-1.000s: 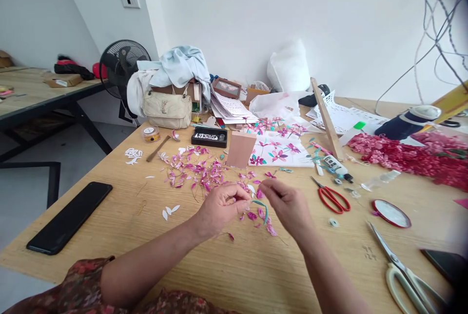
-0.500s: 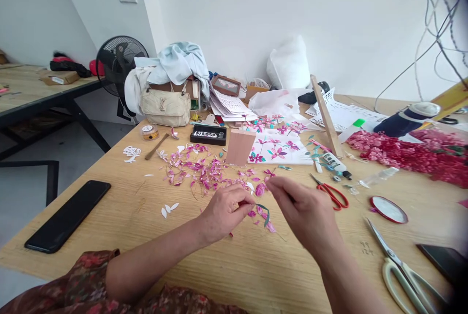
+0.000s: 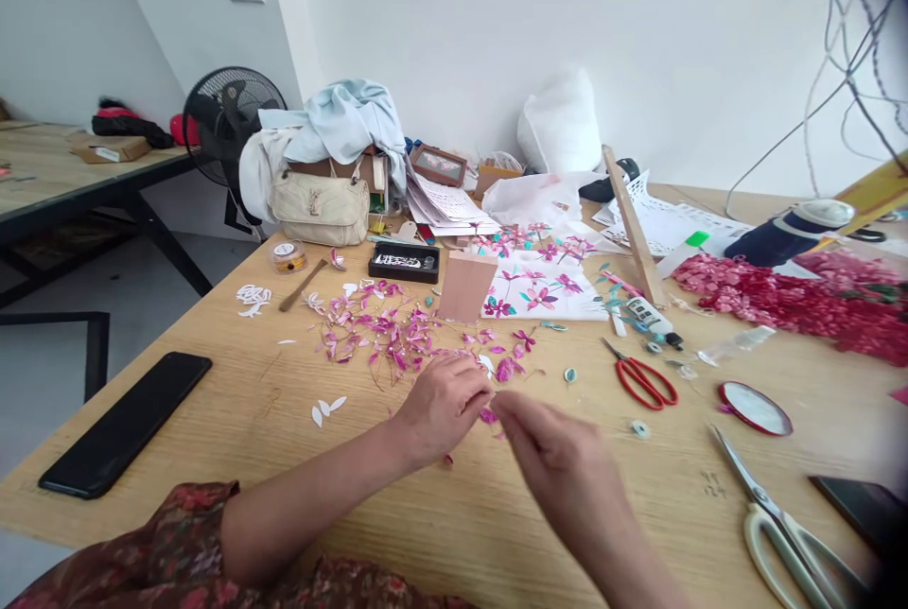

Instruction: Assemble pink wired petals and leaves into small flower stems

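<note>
My left hand (image 3: pixel 444 408) is closed in a pinch low over the table's middle. The narrow dark green leaf at its fingertips half a second ago is hidden now behind my right hand (image 3: pixel 560 453). That hand is also pinched, its fingertips meeting those of the left; anything thin between them is too small to make out. Just beyond the fingertips lie pink petals (image 3: pixel 508 370), some partly covered by my hands. A larger heap of pink petals (image 3: pixel 397 335) with thin wire stems spreads farther back.
Red-handled scissors (image 3: pixel 645 382), a small spool (image 3: pixel 639 429) and large scissors (image 3: pixel 770 514) lie at right. A wooden block (image 3: pixel 466 287) stands behind the petals. White paper petals (image 3: pixel 326 408) and a black phone (image 3: pixel 128 425) are at left.
My right hand has come down and left until its fingertips reach the left hand's. The green leaf has gone out of sight behind it. My left hand has barely moved.
</note>
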A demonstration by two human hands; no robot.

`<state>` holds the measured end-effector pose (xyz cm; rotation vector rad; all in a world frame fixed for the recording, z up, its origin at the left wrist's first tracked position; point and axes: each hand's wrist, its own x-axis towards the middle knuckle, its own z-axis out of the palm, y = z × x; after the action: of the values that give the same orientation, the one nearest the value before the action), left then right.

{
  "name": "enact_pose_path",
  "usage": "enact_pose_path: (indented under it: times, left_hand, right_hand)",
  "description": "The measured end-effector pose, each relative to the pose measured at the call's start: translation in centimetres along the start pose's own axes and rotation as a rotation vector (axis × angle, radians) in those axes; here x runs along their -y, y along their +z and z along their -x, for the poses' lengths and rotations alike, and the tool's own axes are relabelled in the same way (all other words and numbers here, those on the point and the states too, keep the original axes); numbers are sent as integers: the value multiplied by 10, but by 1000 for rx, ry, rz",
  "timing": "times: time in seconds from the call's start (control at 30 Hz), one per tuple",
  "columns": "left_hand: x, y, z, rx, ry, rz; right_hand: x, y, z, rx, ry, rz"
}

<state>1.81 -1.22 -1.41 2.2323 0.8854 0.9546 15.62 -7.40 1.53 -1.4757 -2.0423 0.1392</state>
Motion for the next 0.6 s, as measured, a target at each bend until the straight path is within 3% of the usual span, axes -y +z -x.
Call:
enact_pose_path:
  times: [0.1,0.2,0.3,0.37,0.43,0.5,0.6]
  left_hand:
    - [-8,-5,2,64,29,90]
    - [-14,-10,2,16,-147,309]
    - [-11,-11,-1,-107,-255,352]
    - [-6,-8,-3,-176,-237,240]
    - [0,-4,-4,-193,-151,89]
    - [4,0,-3,-160,-18,-48]
    - [2,4,0,-84,142,-154]
  right_hand:
    - [-26,-13,-22,-44,81,-50]
    - [-48,8,-30,-5,173,-245]
    - [-45,40,-15,57,200,-338]
    - [-29,51,1,90,172,-273]
    - [-10,47,13,91,119,-154]
    - [4,30,16,65,72,-42]
    - [2,0,0,8,63,41]
